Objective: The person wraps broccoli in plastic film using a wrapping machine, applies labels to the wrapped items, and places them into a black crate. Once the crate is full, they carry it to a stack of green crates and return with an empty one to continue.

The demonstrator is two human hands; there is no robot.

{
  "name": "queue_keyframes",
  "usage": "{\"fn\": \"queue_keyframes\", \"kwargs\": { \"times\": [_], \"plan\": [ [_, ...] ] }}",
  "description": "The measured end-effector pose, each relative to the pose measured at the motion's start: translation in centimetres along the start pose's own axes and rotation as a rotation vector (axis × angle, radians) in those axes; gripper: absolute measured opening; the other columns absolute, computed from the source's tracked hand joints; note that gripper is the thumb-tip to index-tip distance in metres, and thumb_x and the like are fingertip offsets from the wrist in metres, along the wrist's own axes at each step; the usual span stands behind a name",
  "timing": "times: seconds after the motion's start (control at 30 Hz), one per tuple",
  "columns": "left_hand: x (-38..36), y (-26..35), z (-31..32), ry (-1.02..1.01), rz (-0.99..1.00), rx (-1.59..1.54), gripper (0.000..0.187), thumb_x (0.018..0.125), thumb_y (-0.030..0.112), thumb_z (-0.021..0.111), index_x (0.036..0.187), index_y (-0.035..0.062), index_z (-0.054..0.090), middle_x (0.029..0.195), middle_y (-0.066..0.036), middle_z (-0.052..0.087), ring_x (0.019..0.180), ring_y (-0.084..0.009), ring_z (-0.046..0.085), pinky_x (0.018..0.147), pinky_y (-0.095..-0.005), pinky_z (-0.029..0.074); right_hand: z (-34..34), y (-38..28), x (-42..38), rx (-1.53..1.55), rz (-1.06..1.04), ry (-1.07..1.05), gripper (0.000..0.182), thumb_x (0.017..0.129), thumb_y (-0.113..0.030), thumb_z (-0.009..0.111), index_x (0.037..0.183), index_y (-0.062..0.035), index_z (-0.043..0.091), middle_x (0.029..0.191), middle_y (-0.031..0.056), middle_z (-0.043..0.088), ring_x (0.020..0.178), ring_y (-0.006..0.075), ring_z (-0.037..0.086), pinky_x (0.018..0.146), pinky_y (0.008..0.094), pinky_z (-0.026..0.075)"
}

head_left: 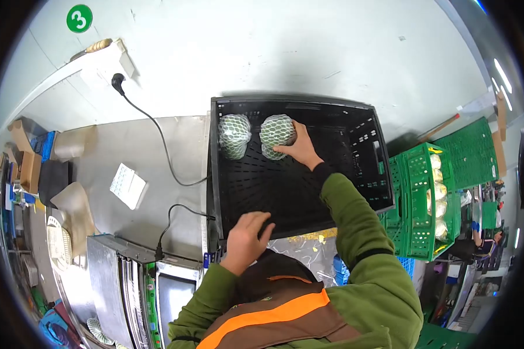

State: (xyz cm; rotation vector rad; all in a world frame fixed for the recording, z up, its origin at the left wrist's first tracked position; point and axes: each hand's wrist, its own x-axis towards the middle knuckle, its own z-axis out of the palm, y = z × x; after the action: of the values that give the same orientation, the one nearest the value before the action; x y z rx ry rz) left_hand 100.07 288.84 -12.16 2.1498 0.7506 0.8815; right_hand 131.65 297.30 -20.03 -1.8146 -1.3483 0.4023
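Inside a black plastic crate (285, 186) lie two round green fruits or vegetables in white foam nets; their exact kind is hard to make out. One netted piece (234, 136) rests against the crate's left wall. My right hand (303, 146) grips the other netted piece (276, 135), just to the right of the first, with thumb and fingers around its right side. My left hand (247, 241) is over the crate's near left edge, holding nothing, its thumb apart from the fingers.
Green crates (419, 203) with wrapped yellowish produce stand to the right. At left, a grey metal table (151, 139) bears a white paper pad (128, 185). A black cable (157, 125) runs from the wall to the crate. Below sits a metal machine (122, 285).
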Motion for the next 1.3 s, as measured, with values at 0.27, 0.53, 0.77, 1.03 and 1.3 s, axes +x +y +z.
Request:
{"fn": "queue_keyframes", "kwargs": {
  "times": [0.27, 0.53, 0.77, 1.03, 1.3],
  "plan": [
    [-0.2, -0.1, 0.1, -0.053, -0.110, -0.054, 0.026, 0.076, 0.008, 0.079, 0.099, 0.0008, 0.068, 0.086, -0.011, 0.068, 0.079, -0.0278, 0.067, 0.068, -0.0349, 0.054, 3.9, 1.9, 2.5, -0.145, 0.096, -0.156, 0.119, 0.057, -0.044, 0.091, 0.147, 0.0027, 0.030, 0.142, 0.0255, 0.040, 0.133, 0.0394, 0.041, 0.112, 0.0421, 0.036],
    [-2.8, -0.6, -2.6, 0.179, 0.137, -0.246, 0.034, 0.080, 0.019, 0.079, 0.106, 0.0018, 0.065, 0.098, -0.013, 0.065, 0.090, -0.0313, 0.063, 0.078, -0.0384, 0.053, 2.7, -0.3, 2.8, -0.344, -0.002, -0.338, 0.093, 0.065, -0.040, 0.088, 0.134, 0.0045, 0.045, 0.133, 0.0250, 0.050, 0.126, 0.0364, 0.047, 0.108, 0.0457, 0.037],
    [-20.5, 2.6, -15.7, 0.718, -0.153, 0.089, 0.026, 0.082, 0.022, 0.079, 0.097, 0.0035, 0.069, 0.089, -0.009, 0.070, 0.075, -0.0250, 0.067, 0.064, -0.0331, 0.055, 2.9, -4.6, 3.6, -0.331, -0.310, 0.280, 0.052, 0.091, -0.018, 0.071, 0.132, 0.0068, 0.052, 0.125, 0.0236, 0.059, 0.110, 0.0287, 0.062, 0.093, 0.0353, 0.052],
    [-50.4, 0.7, -27.3, 2.075, -0.936, 0.235, 0.039, 0.089, 0.015, 0.069, 0.122, -0.0019, 0.055, 0.112, -0.011, 0.061, 0.097, -0.0175, 0.058, 0.081, -0.0314, 0.050, 28.5, -36.3, -10.5, 0.519, -0.324, -0.521, 0.041, 0.096, -0.016, 0.059, 0.131, 0.0032, 0.052, 0.122, 0.0150, 0.060, 0.104, 0.0213, 0.062, 0.086, 0.0330, 0.052],
    [-68.1, -7.4, -32.9, 1.962, -1.526, 0.184, 0.114, 0.065, 0.040, 0.088, 0.149, -0.0018, 0.023, 0.139, -0.028, 0.037, 0.127, -0.0398, 0.039, 0.109, -0.0465, 0.034, 53.0, -67.0, -43.2, 0.365, -0.904, -1.718, 0.055, 0.083, -0.023, 0.077, 0.129, -0.0017, 0.054, 0.125, 0.0134, 0.060, 0.117, 0.0244, 0.060, 0.094, 0.0368, 0.051]
  ]
}}
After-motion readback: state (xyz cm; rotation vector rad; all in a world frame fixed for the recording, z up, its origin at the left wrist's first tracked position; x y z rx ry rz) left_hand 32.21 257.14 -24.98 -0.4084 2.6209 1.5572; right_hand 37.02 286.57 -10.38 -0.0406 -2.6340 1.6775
